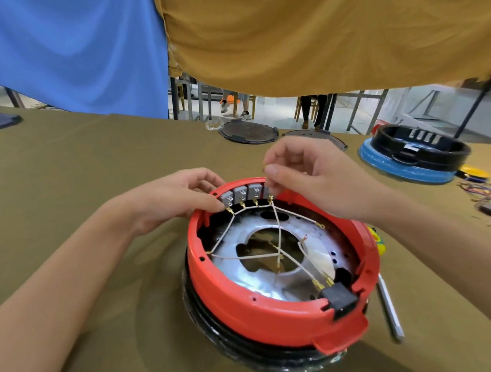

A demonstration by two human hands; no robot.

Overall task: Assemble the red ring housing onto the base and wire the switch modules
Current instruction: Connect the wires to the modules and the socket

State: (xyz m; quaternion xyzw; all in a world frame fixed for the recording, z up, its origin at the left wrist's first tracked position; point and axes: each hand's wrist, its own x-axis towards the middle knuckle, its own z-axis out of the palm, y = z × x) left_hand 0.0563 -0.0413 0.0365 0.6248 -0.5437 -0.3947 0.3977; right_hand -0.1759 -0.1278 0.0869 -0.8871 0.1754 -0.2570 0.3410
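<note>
The red ring housing (271, 310) already sits on the black base (244, 355) at the near middle of the table (85, 163), open side up so its white wires (278, 232) stay reachable. At its far rim, the left hand (180, 199) pinches the leftmost grey switch module (226, 199), seemingly steadying it. The right hand (308, 178) pinches a wire above the rightmost module, probably to seat its terminal.

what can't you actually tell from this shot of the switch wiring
Head view only:
- Fourth switch module: mostly hidden behind the right hand.
- What the right hand's fingertips pinch: too small and covered to tell.
- Black base: largely covered by the red ring housing.
- Metal tool at the right: its upper end is hidden behind the housing.
- Left hand fingertips at the first module: contact point unclear.
</note>
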